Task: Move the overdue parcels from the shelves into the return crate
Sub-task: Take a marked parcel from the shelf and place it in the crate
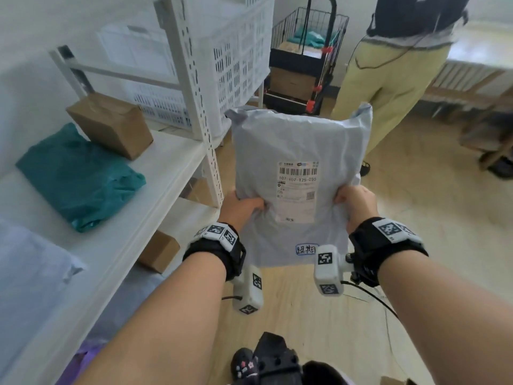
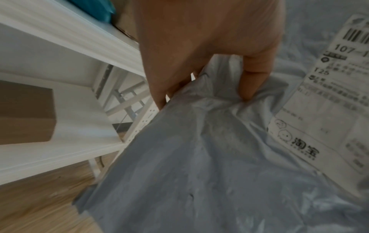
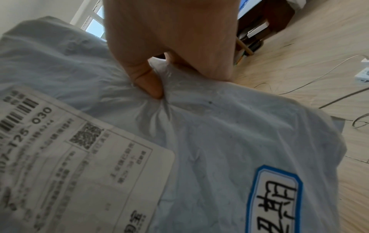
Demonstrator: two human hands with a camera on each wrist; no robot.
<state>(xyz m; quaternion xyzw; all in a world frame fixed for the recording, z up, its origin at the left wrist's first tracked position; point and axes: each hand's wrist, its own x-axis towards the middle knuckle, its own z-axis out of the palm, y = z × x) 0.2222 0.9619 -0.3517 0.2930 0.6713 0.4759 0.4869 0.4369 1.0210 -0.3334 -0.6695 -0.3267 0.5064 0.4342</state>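
- The grey parcel (image 1: 299, 173) is held in the air beside the shelf's (image 1: 155, 173) front edge.
- The left hand (image 1: 240, 208) and right hand (image 1: 356, 204) each pinch bunched film at opposite side edges.
- Risk: thin film may slip or tear, dropping the parcel before any crate.

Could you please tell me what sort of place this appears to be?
Probably a parcel pickup or sorting room: white metal shelving holds a cardboard box and a teal mailer bag, and both hands hold a grey mailer parcel with a barcode shipping label.
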